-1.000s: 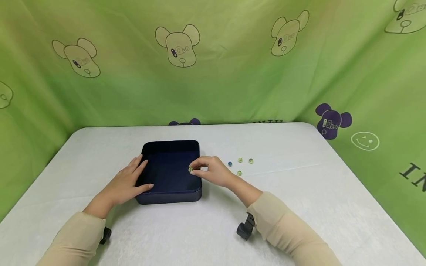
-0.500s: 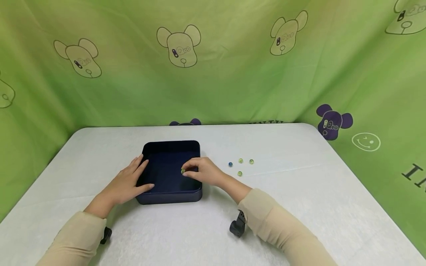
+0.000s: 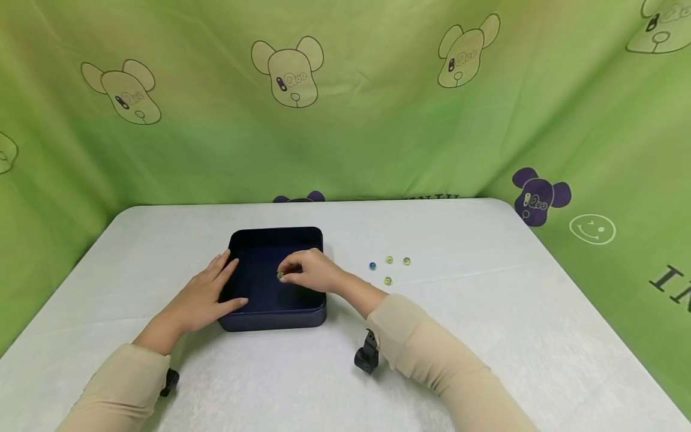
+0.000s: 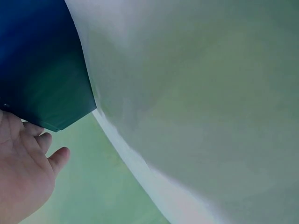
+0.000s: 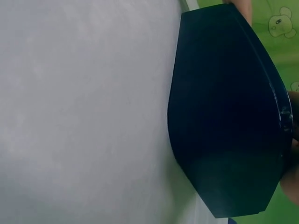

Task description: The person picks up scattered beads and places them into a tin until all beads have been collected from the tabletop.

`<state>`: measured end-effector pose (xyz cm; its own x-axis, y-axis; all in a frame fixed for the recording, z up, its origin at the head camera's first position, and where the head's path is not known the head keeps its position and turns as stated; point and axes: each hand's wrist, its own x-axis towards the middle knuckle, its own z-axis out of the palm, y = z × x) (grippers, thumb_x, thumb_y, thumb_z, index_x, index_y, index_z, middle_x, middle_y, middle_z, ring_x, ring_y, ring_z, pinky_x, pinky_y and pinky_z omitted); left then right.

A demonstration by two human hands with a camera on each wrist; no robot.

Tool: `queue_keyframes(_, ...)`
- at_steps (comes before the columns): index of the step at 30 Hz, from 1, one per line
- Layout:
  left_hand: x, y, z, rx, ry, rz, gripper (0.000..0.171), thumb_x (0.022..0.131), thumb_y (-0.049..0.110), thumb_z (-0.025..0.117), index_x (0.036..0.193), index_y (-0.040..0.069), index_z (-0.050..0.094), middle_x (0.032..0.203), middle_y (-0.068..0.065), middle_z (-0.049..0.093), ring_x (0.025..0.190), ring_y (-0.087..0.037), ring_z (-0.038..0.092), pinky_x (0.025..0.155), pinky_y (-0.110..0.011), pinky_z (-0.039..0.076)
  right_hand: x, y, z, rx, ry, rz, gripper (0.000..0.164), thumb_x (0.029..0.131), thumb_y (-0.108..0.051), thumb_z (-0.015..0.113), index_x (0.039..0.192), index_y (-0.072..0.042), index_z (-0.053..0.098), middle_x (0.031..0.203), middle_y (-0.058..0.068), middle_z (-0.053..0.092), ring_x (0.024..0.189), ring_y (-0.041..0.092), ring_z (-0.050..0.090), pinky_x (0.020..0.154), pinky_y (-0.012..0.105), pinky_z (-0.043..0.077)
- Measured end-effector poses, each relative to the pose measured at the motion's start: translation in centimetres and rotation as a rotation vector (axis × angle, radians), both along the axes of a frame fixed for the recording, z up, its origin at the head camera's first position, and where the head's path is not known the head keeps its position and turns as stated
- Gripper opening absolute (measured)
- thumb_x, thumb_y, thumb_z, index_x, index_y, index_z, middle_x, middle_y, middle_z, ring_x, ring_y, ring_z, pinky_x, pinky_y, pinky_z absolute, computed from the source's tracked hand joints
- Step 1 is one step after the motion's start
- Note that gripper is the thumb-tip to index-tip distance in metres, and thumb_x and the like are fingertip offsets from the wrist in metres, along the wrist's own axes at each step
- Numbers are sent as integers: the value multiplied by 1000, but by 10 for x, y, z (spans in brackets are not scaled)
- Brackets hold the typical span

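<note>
A dark navy square box (image 3: 272,320) with an open top stands on the white table. My left hand (image 3: 201,300) rests over its left rim, fingers spread and straight, thumb across the near left corner. Between thumb and fingertips my right hand (image 3: 315,271) pinches a small green marble (image 3: 280,275) over the middle of the box. In the left wrist view the left fingers meet the box's outer wall (image 4: 46,79). The right wrist view shows the box's outside (image 5: 224,112), with the right hand mostly hidden behind its rim.
Right of the box lie a blue marble (image 3: 372,266) and several green ones, including a near green marble (image 3: 388,281) and a far right green marble (image 3: 406,261). A green printed curtain (image 3: 367,138) hangs behind the white table (image 3: 459,324).
My right hand has moved left with the green marble, from the box's right rim to over its middle. The left hand and the loose marbles stay where they were.
</note>
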<state>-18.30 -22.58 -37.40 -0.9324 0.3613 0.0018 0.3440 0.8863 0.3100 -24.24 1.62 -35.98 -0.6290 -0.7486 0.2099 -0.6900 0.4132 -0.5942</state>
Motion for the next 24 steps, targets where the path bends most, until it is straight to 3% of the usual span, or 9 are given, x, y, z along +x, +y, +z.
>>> queue_keyframes(16,2,1,0,-1,0,-9,84,81,59,42,138,3,16,143,-14,3,128,-31,4,94,-56,17,-10,-19,-2,37,-72,-46,13,79,-14,63,90,-7,66,85,-1,64,77,4,57,65,13,43)
queue_keyframes(24,3,2,0,6,8,-8,84,81,58,42,138,3,15,143,-14,3,128,-31,4,94,-56,16,-19,-26,-2,170,-84,-15,15,77,-14,65,90,-8,68,84,-3,65,75,2,57,65,11,42)
